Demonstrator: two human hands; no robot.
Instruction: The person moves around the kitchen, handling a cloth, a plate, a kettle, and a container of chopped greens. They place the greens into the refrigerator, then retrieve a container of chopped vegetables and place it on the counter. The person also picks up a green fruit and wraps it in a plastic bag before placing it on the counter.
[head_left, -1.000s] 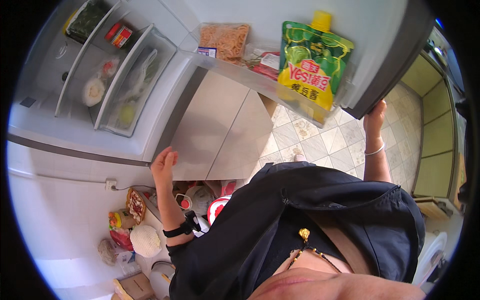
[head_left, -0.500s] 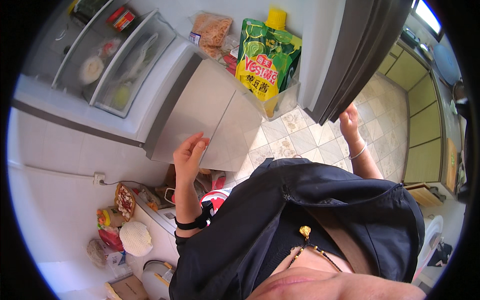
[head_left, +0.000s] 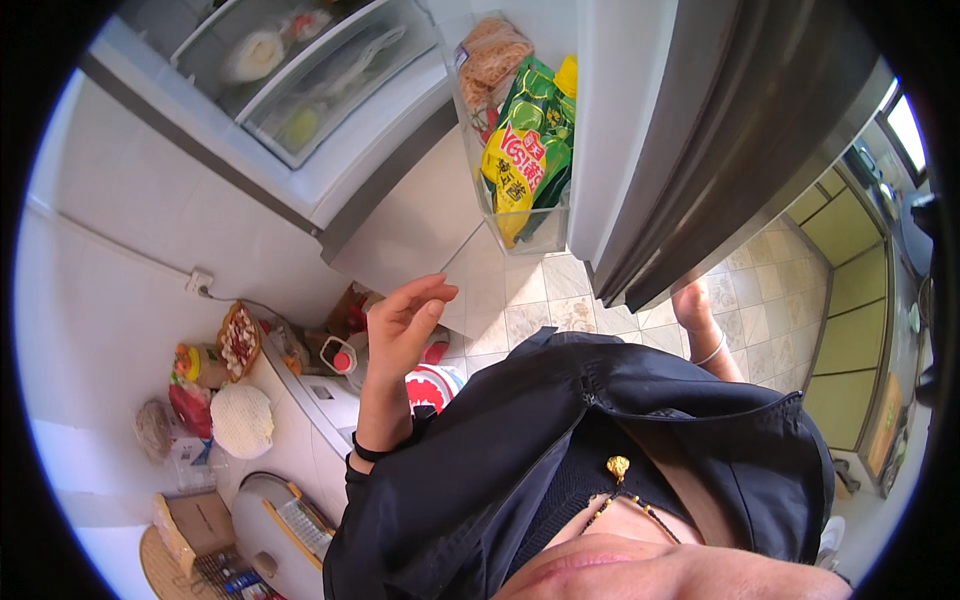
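Note:
My right hand [head_left: 693,304] is against the outer side of the refrigerator door [head_left: 690,170], its fingers mostly hidden behind the door. My left hand [head_left: 402,328] is raised in front of the fridge with nothing in it, fingers loosely stretched and thumb apart. The door stands partly open. In its clear shelf bin [head_left: 530,240] a green and yellow spouted pouch [head_left: 525,155] with a yellow cap leans beside a bag of small orange-pink dried food [head_left: 492,60]. Inside the fridge, a clear drawer [head_left: 330,85] holds pale produce, partly out of view.
A white counter at left carries a foam-netted round item [head_left: 242,420], a basket of garlic-like bulbs [head_left: 238,342] and a rice cooker-like appliance [head_left: 275,530]. A wall socket [head_left: 200,282] has a cord. Green cabinets [head_left: 845,330] line the right side, beyond the tiled floor [head_left: 560,290].
The refrigerator door has swung inward, narrowing the gap to the fridge body, with my right hand following it. My view has shifted; my left hand stays raised and empty.

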